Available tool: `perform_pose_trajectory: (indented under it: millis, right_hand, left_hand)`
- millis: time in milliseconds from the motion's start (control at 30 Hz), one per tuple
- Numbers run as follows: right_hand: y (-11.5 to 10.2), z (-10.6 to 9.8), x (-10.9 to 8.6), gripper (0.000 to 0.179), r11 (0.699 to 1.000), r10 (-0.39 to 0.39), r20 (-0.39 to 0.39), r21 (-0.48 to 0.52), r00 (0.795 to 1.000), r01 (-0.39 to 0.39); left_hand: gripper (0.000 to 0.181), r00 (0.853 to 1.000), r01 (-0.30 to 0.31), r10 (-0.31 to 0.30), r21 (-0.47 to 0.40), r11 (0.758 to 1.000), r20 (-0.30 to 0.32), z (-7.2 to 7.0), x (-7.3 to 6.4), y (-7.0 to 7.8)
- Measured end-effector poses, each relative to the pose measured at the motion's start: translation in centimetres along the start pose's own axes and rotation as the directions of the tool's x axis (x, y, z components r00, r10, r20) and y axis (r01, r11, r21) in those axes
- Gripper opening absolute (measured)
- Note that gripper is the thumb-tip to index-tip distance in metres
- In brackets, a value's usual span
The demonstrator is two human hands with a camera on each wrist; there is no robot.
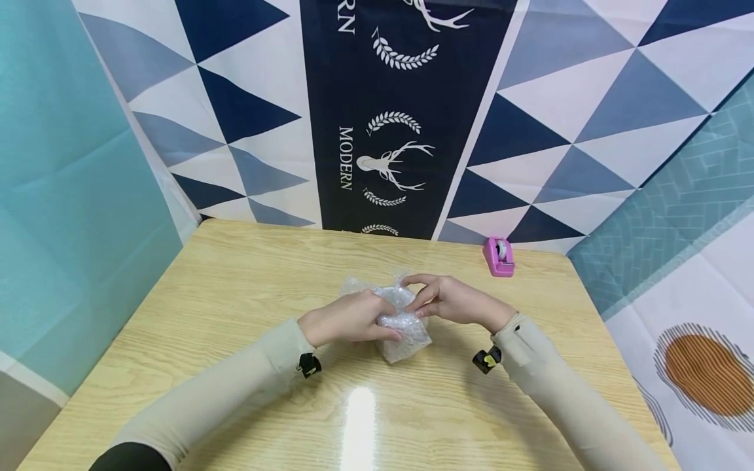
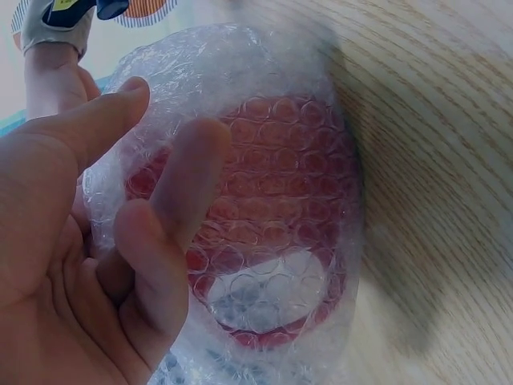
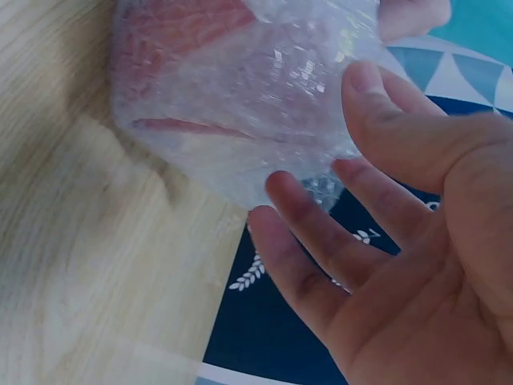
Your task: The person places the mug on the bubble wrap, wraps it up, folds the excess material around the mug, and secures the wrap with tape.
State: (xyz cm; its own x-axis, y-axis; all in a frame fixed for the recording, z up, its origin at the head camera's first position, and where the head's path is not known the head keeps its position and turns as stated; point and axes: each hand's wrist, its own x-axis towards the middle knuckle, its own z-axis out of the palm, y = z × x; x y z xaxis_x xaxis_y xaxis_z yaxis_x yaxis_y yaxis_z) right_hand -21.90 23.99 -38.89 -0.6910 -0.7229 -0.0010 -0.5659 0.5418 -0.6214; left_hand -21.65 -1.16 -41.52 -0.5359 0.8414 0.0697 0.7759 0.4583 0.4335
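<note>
A bundle of clear bubble wrap [image 1: 406,337] lies near the middle of the wooden table. Through the plastic in the left wrist view shows a red object [image 2: 268,168] with a pale oval area near one end; its kind is hidden by the wrap. My left hand [image 1: 353,317] grips the bundle from the left, thumb on the near side, fingers bent against the plastic. From the right, my right hand [image 1: 456,301] holds the wrap's edge between thumb and fingertips. In the right wrist view the thumb [image 3: 369,88] presses the plastic and the other fingertips touch its lower edge.
A pink tape dispenser [image 1: 499,257] stands at the table's back right corner. Behind the table [image 1: 247,275] hangs a patterned curtain [image 1: 377,98] with triangles and deer heads. A dark wrist camera [image 1: 486,359] sits at the right cuff, another at the left cuff.
</note>
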Motion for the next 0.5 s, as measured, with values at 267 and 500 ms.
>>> perform_pose_trajectory:
  millis: [267,500]
  right_hand:
    - [0.01,0.45,0.13,0.016,1.000,0.008,-0.044,0.009,0.999,-0.008]
    - [-0.61,0.37,0.94,0.014,0.998,0.033,-0.043,-0.060,0.999,-0.035]
  left_hand:
    - [0.029,1.000,-0.001,0.001,0.002,1.000,0.004,0.03,0.04,0.08]
    - [0.030,1.000,0.013,-0.013,-0.011,1.000,0.014,-0.05,0.02,0.03]
